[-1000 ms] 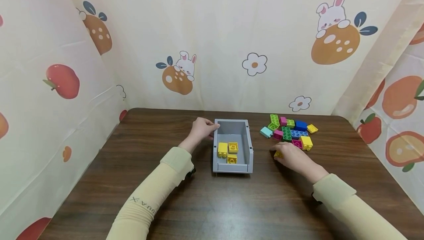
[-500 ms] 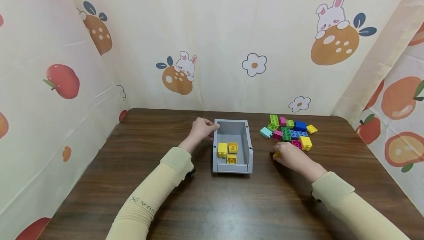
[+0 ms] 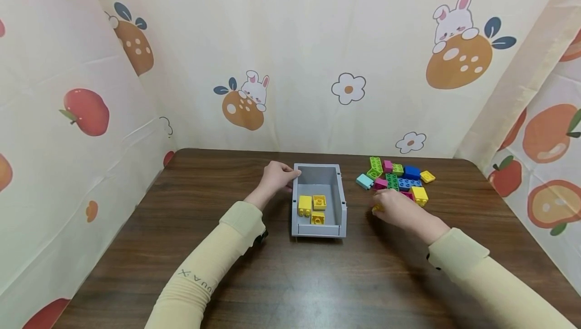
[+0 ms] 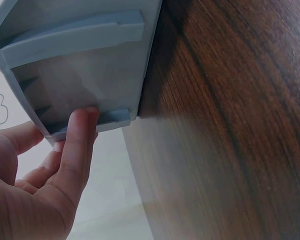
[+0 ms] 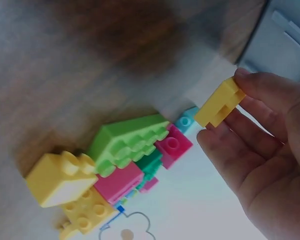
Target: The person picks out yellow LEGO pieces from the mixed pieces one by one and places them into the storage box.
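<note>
A grey storage bin (image 3: pixel 318 230) stands on the table with three yellow bricks inside, among them a yellow brick (image 3: pixel 305 203) at the left wall. My left hand (image 3: pixel 274 175) grips the bin's far left rim; in the left wrist view its fingers (image 4: pixel 74 155) lie against the outer wall. To the right of the bin, my right hand (image 3: pixel 401 210) pinches a small yellow brick (image 5: pixel 219 104) between thumb and fingertips. In the head view the hand covers most of that brick.
Beyond the right hand lies a cluster of bricks in several colours, including a turquoise brick (image 3: pixel 364 181), a dark green brick (image 3: pixel 392 181), a blue brick (image 3: pixel 411 172) and a yellow brick (image 3: pixel 419 196). A printed curtain (image 3: pixel 299 117) hangs behind the dark wooden table (image 3: pixel 290 278).
My right hand has risen a little with the yellow brick and now hides more of the nearest pink brick. The left hand and the bin have stayed in place.
</note>
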A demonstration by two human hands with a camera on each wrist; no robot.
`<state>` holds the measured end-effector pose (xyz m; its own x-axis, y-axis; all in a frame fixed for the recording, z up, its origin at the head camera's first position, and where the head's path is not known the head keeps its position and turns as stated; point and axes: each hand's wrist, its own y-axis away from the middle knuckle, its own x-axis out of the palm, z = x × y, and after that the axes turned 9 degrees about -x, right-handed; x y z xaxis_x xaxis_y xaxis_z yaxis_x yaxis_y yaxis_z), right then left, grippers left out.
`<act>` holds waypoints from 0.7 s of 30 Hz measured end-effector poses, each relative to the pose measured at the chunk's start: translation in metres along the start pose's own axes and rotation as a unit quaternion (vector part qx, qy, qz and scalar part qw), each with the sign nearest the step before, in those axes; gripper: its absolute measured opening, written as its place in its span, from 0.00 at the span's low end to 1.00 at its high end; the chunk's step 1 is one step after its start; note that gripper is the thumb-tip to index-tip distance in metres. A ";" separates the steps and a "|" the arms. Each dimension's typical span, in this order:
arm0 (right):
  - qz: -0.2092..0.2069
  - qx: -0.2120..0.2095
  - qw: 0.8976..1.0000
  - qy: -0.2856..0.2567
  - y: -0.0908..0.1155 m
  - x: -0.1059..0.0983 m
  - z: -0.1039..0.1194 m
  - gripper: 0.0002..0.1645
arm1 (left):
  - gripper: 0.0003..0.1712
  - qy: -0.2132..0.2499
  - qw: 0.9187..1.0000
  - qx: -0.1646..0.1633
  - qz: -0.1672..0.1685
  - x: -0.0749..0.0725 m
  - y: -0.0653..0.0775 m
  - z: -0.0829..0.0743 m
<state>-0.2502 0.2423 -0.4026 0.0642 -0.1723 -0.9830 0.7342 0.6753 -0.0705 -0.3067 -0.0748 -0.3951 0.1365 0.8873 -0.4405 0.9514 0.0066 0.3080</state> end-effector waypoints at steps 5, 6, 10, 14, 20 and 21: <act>0.004 -0.008 1.000 -0.003 -0.004 -0.007 0.003 0.09 | 0.16 0.001 1.000 -0.001 0.003 0.000 0.000 0.000; 0.003 -0.011 1.000 -0.004 -0.005 -0.008 0.004 0.09 | 0.16 0.001 1.000 -0.001 0.003 0.000 0.000 0.000; 0.003 -0.024 1.000 -0.001 -0.008 -0.015 0.008 0.09 | 0.15 0.000 1.000 0.000 0.001 0.000 -0.001 0.001; 0.011 -0.022 1.000 0.010 -0.011 -0.022 0.012 0.08 | 0.16 -0.005 1.000 0.000 0.001 0.001 -0.001 0.001; 0.007 -0.035 0.999 0.006 -0.018 -0.038 0.017 0.07 | 0.16 -0.008 1.000 -0.002 0.001 0.000 -0.001 0.000; 0.004 -0.040 0.999 0.006 -0.019 -0.040 0.018 0.06 | 0.16 -0.008 1.000 -0.003 0.002 0.000 -0.001 0.000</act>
<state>-0.2545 0.2232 -0.3587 0.0614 -0.1584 -0.9855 0.6779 0.7312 -0.0753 -0.3076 -0.0748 -0.3957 0.1437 0.8800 -0.4528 0.9495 0.0063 0.3136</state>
